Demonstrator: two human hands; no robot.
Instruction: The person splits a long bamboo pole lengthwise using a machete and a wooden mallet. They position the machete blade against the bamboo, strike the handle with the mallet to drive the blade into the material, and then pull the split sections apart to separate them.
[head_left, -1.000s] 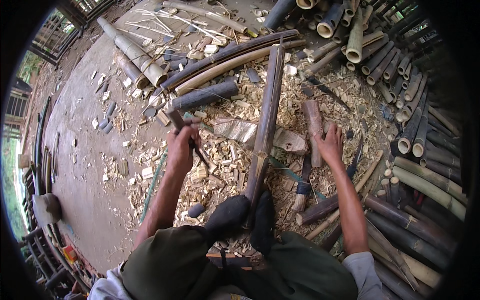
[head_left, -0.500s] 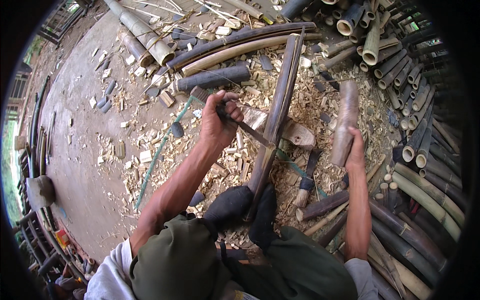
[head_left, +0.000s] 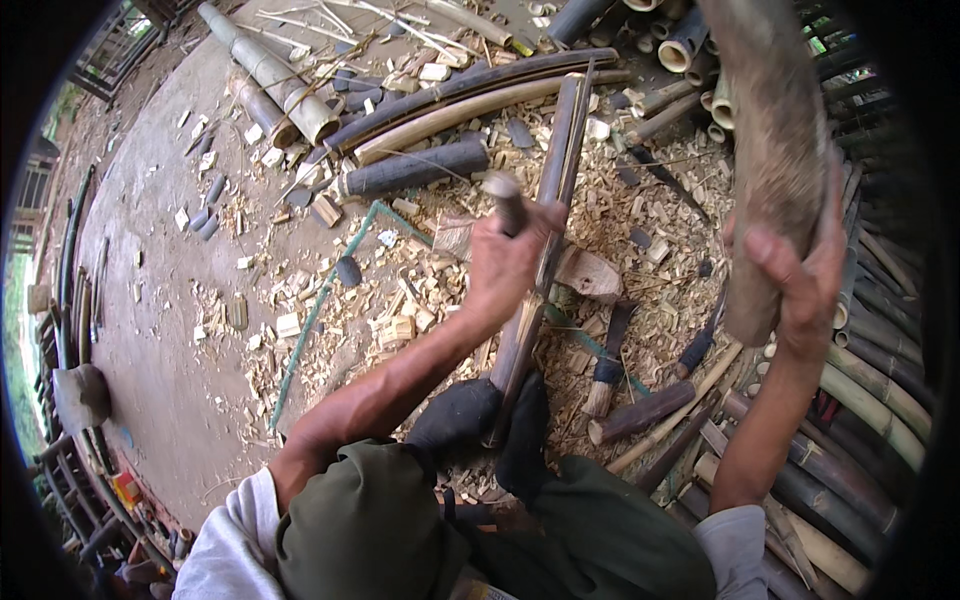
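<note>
Bamboo pole (head_left: 522,342), one, dark, split lengthwise: is lying mid-scene, running from near to far and leaning right toward its far end; its near end is resting between two dark-covered feet (head_left: 455,412).
Wood block (head_left: 590,273), one, pale: is lying crosswise beneath the pole.
Tool handle (head_left: 510,208), one, short: is sticking up from the left hand (head_left: 500,268), which is clenching it right over the pole; the hand is hiding the rest of the tool.
Club (head_left: 778,150), one, thick, brown, wooden, slightly blurred: is being held up on the right, well apart from the pole; the right hand (head_left: 806,285) is grasping it around its lower part, the thumb pressing across the side that is showing.
Wood chips (head_left: 400,312), many, pale: are covering the ground around the pole.
Green strap (head_left: 318,312), one: is bending across the chips on the left.
Dark bamboo piece (head_left: 415,168), one, round: is lying left of the pole, toward the far side.
Bamboo lengths (head_left: 830,490), many: are lying heaped on the near right.
Pale strips (head_left: 300,40), several, thin: are lying scattered at far left
</note>
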